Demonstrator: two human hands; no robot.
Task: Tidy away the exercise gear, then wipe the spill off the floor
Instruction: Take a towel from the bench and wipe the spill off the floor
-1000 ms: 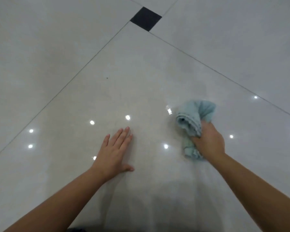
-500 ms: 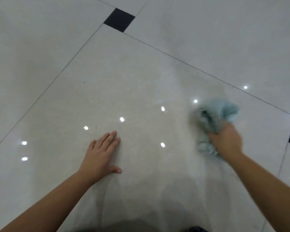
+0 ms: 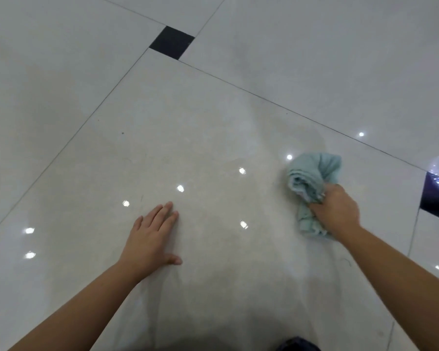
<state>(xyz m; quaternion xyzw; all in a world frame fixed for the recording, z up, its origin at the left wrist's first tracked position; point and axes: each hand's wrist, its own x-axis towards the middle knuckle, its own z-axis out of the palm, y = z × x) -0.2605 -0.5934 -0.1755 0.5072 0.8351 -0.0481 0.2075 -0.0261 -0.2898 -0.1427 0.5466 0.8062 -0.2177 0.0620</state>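
A crumpled pale teal cloth [image 3: 312,178] lies pressed on the glossy cream floor tile [image 3: 188,138]. My right hand [image 3: 336,211] is shut on the near part of the cloth, right of centre. My left hand [image 3: 152,239] rests flat on the tile with fingers spread, well to the left of the cloth, holding nothing. Faint damp smears show on the tile around and beyond the cloth. No exercise gear is in view.
Small black inset tiles sit at the tile corners, one at the top [image 3: 172,42] and one at the right edge [image 3: 437,198]. Ceiling lights reflect as bright dots on the floor. A dark shape [image 3: 297,345] shows at the bottom edge.
My right hand slid the cloth to the right across the tile and has now steadied there. My left hand stayed planted on the floor. The view shifted slightly.
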